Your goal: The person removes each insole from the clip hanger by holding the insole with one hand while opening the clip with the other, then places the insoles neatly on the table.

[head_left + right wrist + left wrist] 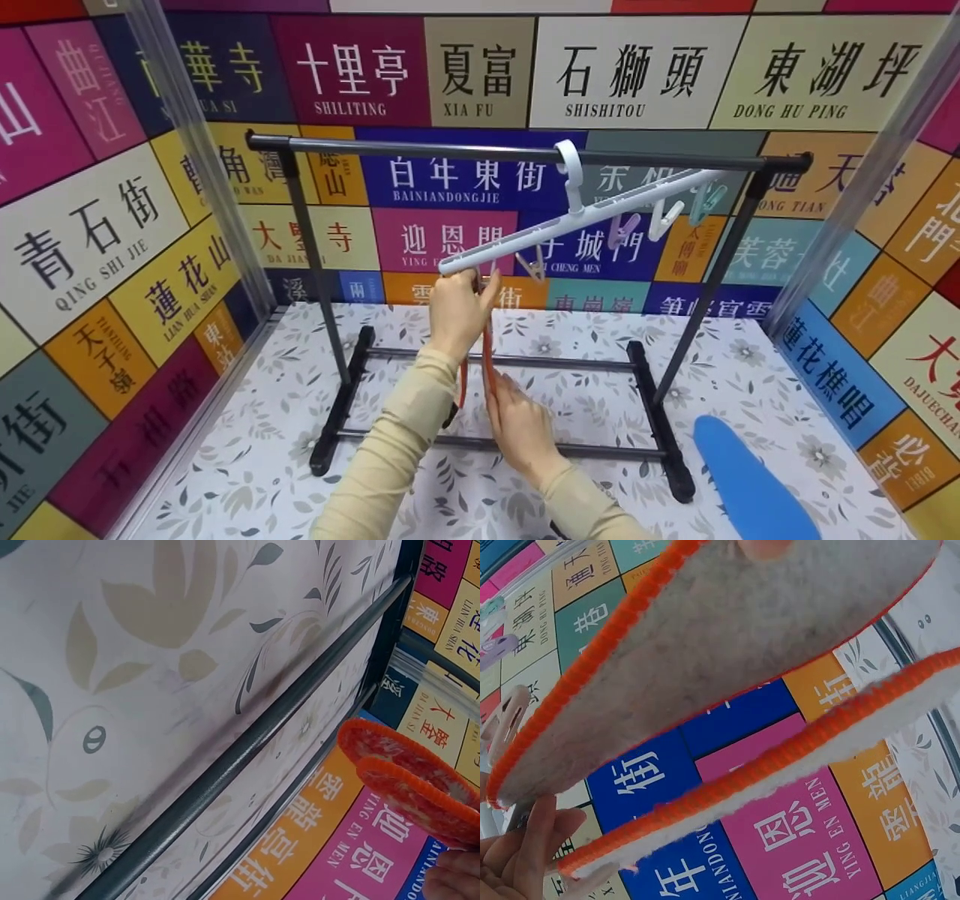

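Observation:
A white clip hanger (517,234) hangs by its hook from the rack's top bar, tilted with its left end low. Two insoles (727,630) with orange stitched edges and fuzzy pale faces hang below that low end. At their upper ends my left hand (459,311) pinches a clip, largely hidden by the fingers. Lower down, the fairly straight fingers of my right hand (521,424) lie against an insole. The right wrist view shows the insoles' red patterned side (412,787), with part of the right hand (454,877) beside it.
The dark metal rack (420,148) stands on a leaf-patterned table (247,457). Beige (532,264), purple (624,229), white (664,219) and teal clips (707,202) hang along the hanger. A blue insole-shaped piece (750,480) lies at front right. Sign-covered walls surround the table.

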`<act>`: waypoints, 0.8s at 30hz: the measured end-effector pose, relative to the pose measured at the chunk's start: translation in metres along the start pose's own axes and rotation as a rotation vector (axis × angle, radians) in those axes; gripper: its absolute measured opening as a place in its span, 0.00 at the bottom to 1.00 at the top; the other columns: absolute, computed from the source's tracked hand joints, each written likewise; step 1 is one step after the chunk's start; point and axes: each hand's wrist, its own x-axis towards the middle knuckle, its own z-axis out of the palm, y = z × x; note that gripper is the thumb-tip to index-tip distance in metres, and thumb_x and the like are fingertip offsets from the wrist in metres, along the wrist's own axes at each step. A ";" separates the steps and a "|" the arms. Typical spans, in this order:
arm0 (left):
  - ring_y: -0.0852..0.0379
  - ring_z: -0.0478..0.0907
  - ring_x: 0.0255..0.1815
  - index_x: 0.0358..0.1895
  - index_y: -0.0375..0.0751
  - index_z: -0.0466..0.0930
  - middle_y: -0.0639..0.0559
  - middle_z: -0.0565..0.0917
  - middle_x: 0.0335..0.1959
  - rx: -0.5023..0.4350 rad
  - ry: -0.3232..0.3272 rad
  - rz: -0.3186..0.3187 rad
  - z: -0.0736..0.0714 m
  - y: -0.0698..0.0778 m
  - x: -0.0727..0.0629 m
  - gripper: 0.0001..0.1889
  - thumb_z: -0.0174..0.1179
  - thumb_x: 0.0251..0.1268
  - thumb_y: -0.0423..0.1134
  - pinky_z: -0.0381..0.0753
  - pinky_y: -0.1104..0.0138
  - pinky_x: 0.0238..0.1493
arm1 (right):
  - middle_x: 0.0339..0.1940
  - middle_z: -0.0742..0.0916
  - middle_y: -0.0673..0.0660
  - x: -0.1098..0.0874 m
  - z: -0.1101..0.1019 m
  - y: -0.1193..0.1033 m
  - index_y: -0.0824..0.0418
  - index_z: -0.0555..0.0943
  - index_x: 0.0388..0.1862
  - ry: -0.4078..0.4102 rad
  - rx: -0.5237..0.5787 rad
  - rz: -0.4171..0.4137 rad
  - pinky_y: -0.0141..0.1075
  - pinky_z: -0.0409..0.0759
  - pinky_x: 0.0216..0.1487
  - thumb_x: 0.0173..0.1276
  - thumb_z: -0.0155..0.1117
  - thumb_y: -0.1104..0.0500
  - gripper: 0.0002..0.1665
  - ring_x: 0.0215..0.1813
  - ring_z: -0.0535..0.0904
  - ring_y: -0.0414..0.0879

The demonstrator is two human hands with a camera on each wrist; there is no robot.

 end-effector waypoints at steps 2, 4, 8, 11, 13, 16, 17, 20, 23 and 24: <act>0.56 0.69 0.13 0.16 0.42 0.75 0.51 0.77 0.12 -0.014 -0.004 0.010 -0.001 -0.001 0.002 0.22 0.61 0.68 0.48 0.63 0.66 0.18 | 0.45 0.89 0.62 -0.001 -0.002 -0.001 0.65 0.81 0.52 0.013 0.022 -0.001 0.47 0.84 0.29 0.70 0.62 0.59 0.15 0.34 0.88 0.57; 0.57 0.67 0.13 0.15 0.42 0.75 0.52 0.76 0.12 -0.024 -0.004 0.017 -0.001 -0.001 0.003 0.22 0.62 0.68 0.47 0.63 0.67 0.18 | 0.47 0.89 0.64 -0.001 -0.004 -0.001 0.66 0.82 0.51 0.023 0.047 -0.004 0.47 0.85 0.33 0.70 0.61 0.59 0.15 0.39 0.88 0.58; 0.59 0.67 0.13 0.14 0.41 0.76 0.52 0.76 0.12 -0.036 0.005 0.022 -0.002 -0.001 0.004 0.22 0.62 0.67 0.46 0.64 0.68 0.18 | 0.49 0.88 0.67 -0.002 -0.007 -0.001 0.68 0.83 0.51 0.028 0.094 -0.002 0.48 0.86 0.42 0.70 0.61 0.61 0.15 0.47 0.87 0.60; 0.58 0.67 0.12 0.13 0.42 0.75 0.52 0.75 0.10 -0.033 0.025 0.042 -0.002 -0.002 0.004 0.23 0.63 0.66 0.45 0.65 0.66 0.17 | 0.47 0.88 0.66 -0.004 -0.011 -0.001 0.68 0.82 0.51 0.036 0.140 0.024 0.47 0.86 0.41 0.70 0.61 0.62 0.15 0.44 0.88 0.60; 0.57 0.67 0.12 0.12 0.42 0.74 0.52 0.75 0.10 -0.026 0.038 0.056 -0.001 -0.002 0.003 0.23 0.63 0.66 0.44 0.66 0.65 0.17 | 0.46 0.89 0.66 -0.006 -0.013 0.000 0.68 0.82 0.52 0.041 0.168 0.045 0.46 0.86 0.39 0.70 0.61 0.63 0.15 0.41 0.88 0.59; 0.56 0.67 0.12 0.12 0.42 0.74 0.51 0.74 0.09 -0.015 0.048 0.068 0.000 -0.002 0.003 0.22 0.64 0.65 0.44 0.67 0.64 0.18 | 0.46 0.89 0.65 -0.010 -0.017 0.001 0.67 0.82 0.53 0.041 0.183 0.065 0.46 0.86 0.36 0.70 0.61 0.63 0.15 0.38 0.88 0.58; 0.56 0.68 0.13 0.12 0.42 0.74 0.52 0.74 0.09 -0.015 0.046 0.066 0.001 -0.002 0.003 0.22 0.63 0.65 0.44 0.67 0.63 0.18 | 0.47 0.89 0.65 -0.013 -0.018 0.002 0.67 0.82 0.53 0.038 0.181 0.069 0.46 0.86 0.36 0.70 0.61 0.63 0.15 0.38 0.88 0.59; 0.55 0.68 0.13 0.12 0.41 0.75 0.51 0.75 0.09 -0.020 0.034 0.059 0.001 -0.002 0.004 0.22 0.63 0.66 0.44 0.68 0.63 0.19 | 0.48 0.88 0.66 -0.021 -0.022 0.004 0.67 0.83 0.53 0.016 0.157 0.076 0.48 0.86 0.38 0.70 0.61 0.62 0.16 0.41 0.88 0.60; 0.56 0.68 0.13 0.13 0.41 0.77 0.51 0.76 0.10 -0.032 0.026 0.047 0.001 -0.003 0.004 0.22 0.62 0.66 0.45 0.68 0.63 0.20 | 0.47 0.88 0.67 -0.028 -0.027 0.008 0.67 0.83 0.52 0.005 0.142 0.081 0.47 0.86 0.35 0.69 0.61 0.63 0.15 0.40 0.88 0.60; 0.56 0.68 0.13 0.13 0.40 0.77 0.50 0.76 0.10 -0.036 0.026 0.043 0.001 -0.004 0.004 0.22 0.63 0.66 0.45 0.67 0.64 0.20 | 0.47 0.88 0.67 -0.029 -0.029 0.010 0.67 0.83 0.51 0.007 0.137 0.079 0.47 0.86 0.35 0.68 0.62 0.63 0.15 0.40 0.88 0.61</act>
